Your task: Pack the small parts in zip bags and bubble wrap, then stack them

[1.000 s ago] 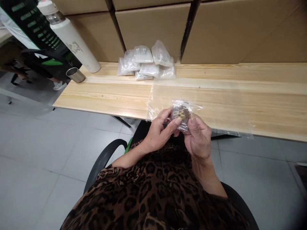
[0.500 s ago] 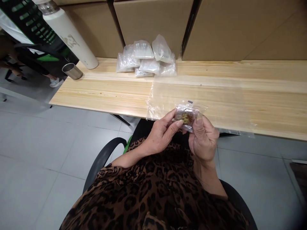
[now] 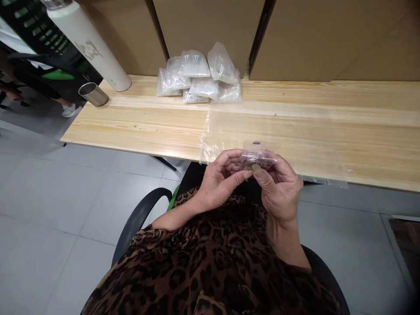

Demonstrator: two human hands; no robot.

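Note:
Both my hands hold one small clear plastic bag [image 3: 257, 158] with brownish bits inside, just in front of the wooden table's near edge [image 3: 131, 146]. My left hand [image 3: 220, 178] pinches its left end, fingers curled. My right hand [image 3: 278, 188] grips its right side with thumb and fingers closed on it. The bag lies nearly flat, edge-on to me, so its contents barely show. A large clear plastic sheet [image 3: 282, 131] lies on the table right behind the hands.
A pile of several filled clear bags [image 3: 200, 78] sits at the table's back by cardboard boxes [image 3: 203, 26]. A white bottle [image 3: 88, 43] and a metal cup [image 3: 93, 94] stand at the left end. A black chair arm [image 3: 138, 223] is at my left.
The small bag has tipped from upright and facing me to nearly flat between my fingers. Both hands stayed together and shifted slightly right.

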